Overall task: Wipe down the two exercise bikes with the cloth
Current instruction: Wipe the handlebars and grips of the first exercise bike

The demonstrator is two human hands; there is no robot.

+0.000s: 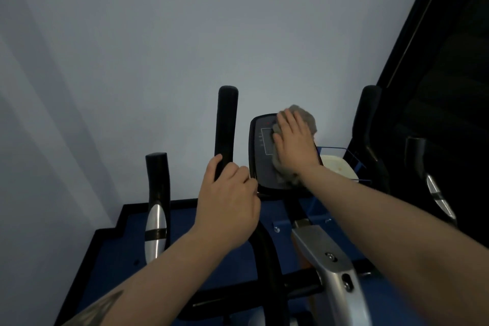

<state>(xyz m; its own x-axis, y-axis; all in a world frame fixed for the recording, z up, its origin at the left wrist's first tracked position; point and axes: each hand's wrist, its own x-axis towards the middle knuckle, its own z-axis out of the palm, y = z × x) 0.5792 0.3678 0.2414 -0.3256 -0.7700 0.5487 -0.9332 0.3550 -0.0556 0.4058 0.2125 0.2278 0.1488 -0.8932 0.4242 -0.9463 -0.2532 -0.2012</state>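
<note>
At centre right of the frame, the right hand (292, 141) presses a crumpled grey cloth (304, 119) flat-fingered onto the black console panel (264, 145) of the exercise bike. The left hand (227, 201) curls its fingers around the upright black foam handlebar (227, 119) just left of the console. The unwiped display lies left of the cloth, so the next stroke probably runs leftward.

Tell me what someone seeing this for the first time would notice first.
Most striking is the right hand pressing a grey cloth flat against the bike's console, right of centre. Just left of it, the left hand grips an upright black handlebar that stands out against the pale wall. A second black grip with a silver band rises at lower left.
</note>
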